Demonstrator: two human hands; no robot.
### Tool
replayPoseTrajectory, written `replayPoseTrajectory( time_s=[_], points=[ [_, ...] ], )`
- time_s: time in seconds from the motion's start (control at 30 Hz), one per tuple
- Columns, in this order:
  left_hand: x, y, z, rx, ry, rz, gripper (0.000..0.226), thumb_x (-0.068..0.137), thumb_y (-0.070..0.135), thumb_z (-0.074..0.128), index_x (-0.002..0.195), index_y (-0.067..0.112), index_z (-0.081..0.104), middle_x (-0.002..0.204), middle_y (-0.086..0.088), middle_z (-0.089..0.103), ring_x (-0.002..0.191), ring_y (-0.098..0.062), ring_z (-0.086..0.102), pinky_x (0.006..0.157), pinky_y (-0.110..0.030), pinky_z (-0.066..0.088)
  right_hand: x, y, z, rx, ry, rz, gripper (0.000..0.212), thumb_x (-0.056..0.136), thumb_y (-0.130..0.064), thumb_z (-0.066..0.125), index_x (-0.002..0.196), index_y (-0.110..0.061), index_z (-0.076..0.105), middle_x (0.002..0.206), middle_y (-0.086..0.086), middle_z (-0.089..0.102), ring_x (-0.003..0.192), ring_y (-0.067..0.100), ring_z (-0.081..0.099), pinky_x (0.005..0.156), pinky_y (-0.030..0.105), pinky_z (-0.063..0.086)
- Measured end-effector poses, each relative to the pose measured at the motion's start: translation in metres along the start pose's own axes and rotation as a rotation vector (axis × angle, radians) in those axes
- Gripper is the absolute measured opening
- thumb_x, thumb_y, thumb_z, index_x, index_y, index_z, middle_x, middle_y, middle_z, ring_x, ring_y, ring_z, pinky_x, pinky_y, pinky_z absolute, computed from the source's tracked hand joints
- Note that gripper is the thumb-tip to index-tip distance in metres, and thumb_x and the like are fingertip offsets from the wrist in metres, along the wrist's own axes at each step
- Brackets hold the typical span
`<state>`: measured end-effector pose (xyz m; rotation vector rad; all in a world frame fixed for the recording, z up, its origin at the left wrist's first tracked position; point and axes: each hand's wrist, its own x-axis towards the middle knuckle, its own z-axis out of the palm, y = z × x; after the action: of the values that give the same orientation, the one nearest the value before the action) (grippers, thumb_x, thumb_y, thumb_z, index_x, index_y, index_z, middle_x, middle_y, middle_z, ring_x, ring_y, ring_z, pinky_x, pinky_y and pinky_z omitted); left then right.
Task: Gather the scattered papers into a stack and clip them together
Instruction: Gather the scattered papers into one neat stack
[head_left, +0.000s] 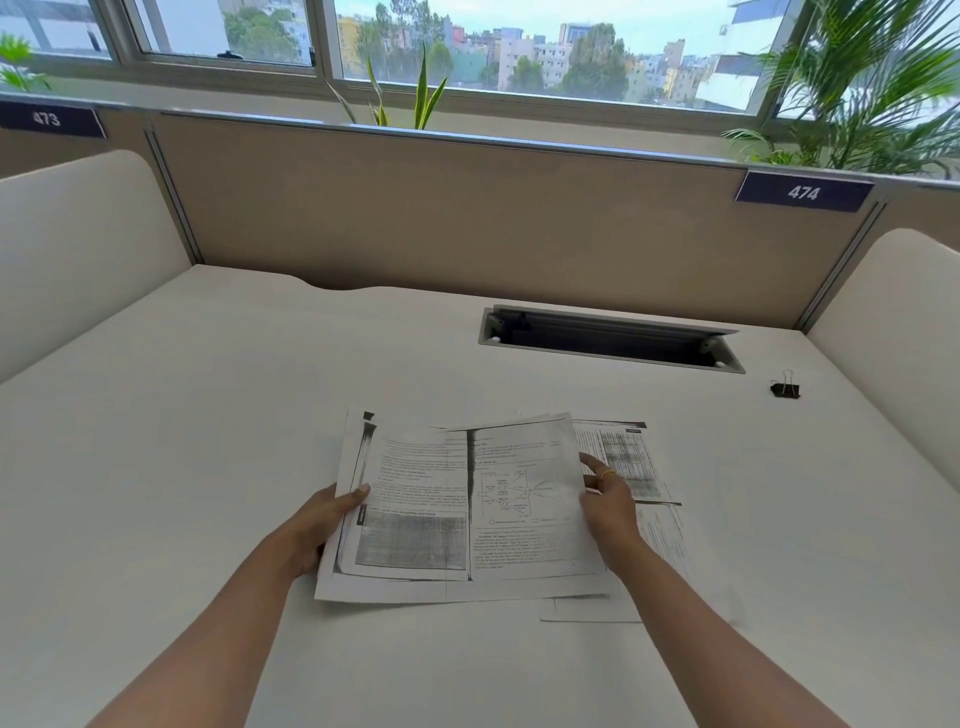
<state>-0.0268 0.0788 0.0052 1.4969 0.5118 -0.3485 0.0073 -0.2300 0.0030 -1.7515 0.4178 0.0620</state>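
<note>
a: what have you got, starting from the left?

b: my left hand is pinching the left edge of the top pages, thumb on the print and the other fingers tucked underneath, so that side is lifted a little off the desk

a: and the right?

b: my right hand is at the right edge of the same pages, fingers loosely spread with one pointing out. whether it's really gripping i cannot tell; it looks more like steadying. beyond it a couple of sheets poke out to the right, lying flat and skewed, partly under the bundle

a: so how do you square it up well?

b: i'd guess slide those stragglers under the bundle first, then stand the lot on its long edge and tap it on the desk until the corners meet. keep the left pinch firm or the pages will fan

a: the clip?

b: the binder clip sits well apart, far right, near the cable slot. i'd leave it until the edges are flush
</note>
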Motion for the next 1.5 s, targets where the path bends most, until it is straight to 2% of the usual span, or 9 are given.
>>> replayPoseTrajectory(
  time_s=[0.27,0.37,0.6,0.7,0.8,0.9,1.07,1.23,1.5],
  points=[
    [-0.002,-0.001,0.001,0.013,-0.017,0.007,0.035,0.089,0.019,0.057,0.122,0.008,0.054,0.113,-0.016,0.066,0.100,-0.034,0.064,0.090,-0.047,0.051,0.000,0.000,0.004,0.057,0.051,-0.038,0.047,0.084,0.005,0.047,0.125,-0.017,0.054,0.108,0.012,0.065,0.087,0.025,0.063,0.063,0.025,0.050],
    [-0.002,-0.001,0.001,0.017,-0.008,0.011,0.034,0.089,0.016,0.058,0.121,0.007,0.054,0.112,-0.017,0.066,0.099,-0.035,0.064,0.090,-0.048,0.050,0.002,0.003,0.005,0.016,0.044,-0.036,0.046,0.086,0.002,0.045,0.127,-0.018,0.053,0.110,0.011,0.065,0.095,0.028,0.064,0.074,0.032,0.053],
    [0.005,-0.005,0.001,0.036,0.050,0.016,0.036,0.089,0.011,0.058,0.124,0.002,0.054,0.115,-0.021,0.064,0.101,-0.037,0.063,0.092,-0.050,0.049,-0.001,0.007,0.002,-0.278,-0.012,-0.142,0.043,0.093,0.004,0.033,0.133,-0.007,0.046,0.129,0.013,0.054,0.119,0.024,0.050,0.102,0.029,0.037],
    [0.006,-0.005,0.002,0.035,0.070,0.020,0.035,0.089,0.010,0.058,0.123,0.003,0.054,0.116,-0.021,0.064,0.100,-0.037,0.063,0.091,-0.048,0.050,-0.001,0.013,-0.003,-0.384,0.052,-0.203,0.042,0.090,0.009,0.036,0.128,-0.003,0.050,0.128,0.016,0.054,0.118,0.025,0.050,0.098,0.024,0.036],
    [0.007,-0.006,0.002,0.037,0.082,0.022,0.036,0.088,0.010,0.058,0.124,0.003,0.054,0.116,-0.021,0.063,0.101,-0.037,0.062,0.092,-0.048,0.049,-0.001,0.016,-0.012,-0.497,0.192,-0.229,0.043,0.086,0.011,0.038,0.122,-0.005,0.055,0.128,0.016,0.052,0.120,0.028,0.046,0.096,0.032,0.038],
    [0.007,-0.006,0.002,0.041,0.084,0.022,0.037,0.088,0.010,0.058,0.124,0.002,0.054,0.116,-0.021,0.064,0.101,-0.036,0.063,0.093,-0.048,0.049,0.001,0.017,-0.021,-0.766,0.286,-0.169,0.042,0.089,-0.011,0.051,0.130,-0.010,0.046,0.140,0.013,0.040,0.130,0.029,0.033,0.100,0.044,0.034],
    [0.007,-0.006,0.001,0.046,0.093,0.024,0.036,0.088,0.012,0.058,0.123,0.002,0.054,0.115,-0.020,0.064,0.102,-0.036,0.063,0.094,-0.050,0.048,0.003,0.018,-0.037,-0.891,0.248,0.134,0.090,0.082,-0.058,0.052,0.145,-0.010,0.011,0.154,0.018,0.010,0.142,0.033,0.009,0.108,0.056,0.018],
    [0.006,-0.006,-0.001,0.039,0.078,0.012,0.036,0.088,0.013,0.059,0.122,0.003,0.054,0.113,-0.020,0.065,0.100,-0.037,0.063,0.089,-0.049,0.050,0.008,0.015,-0.042,-0.945,0.162,0.133,0.098,0.077,-0.065,0.053,0.146,-0.012,0.008,0.154,0.017,0.012,0.142,0.032,0.011,0.109,0.054,0.020],
    [0.004,-0.005,0.001,0.026,0.081,0.014,0.029,0.089,0.013,0.058,0.115,0.004,0.054,0.106,-0.019,0.067,0.093,-0.036,0.065,0.077,-0.043,0.054,0.010,0.001,-0.055,-1.000,0.208,0.116,0.090,0.072,-0.062,0.063,0.140,-0.017,0.026,0.141,0.013,0.034,0.132,0.032,0.028,0.104,0.050,0.028]
  ],
)
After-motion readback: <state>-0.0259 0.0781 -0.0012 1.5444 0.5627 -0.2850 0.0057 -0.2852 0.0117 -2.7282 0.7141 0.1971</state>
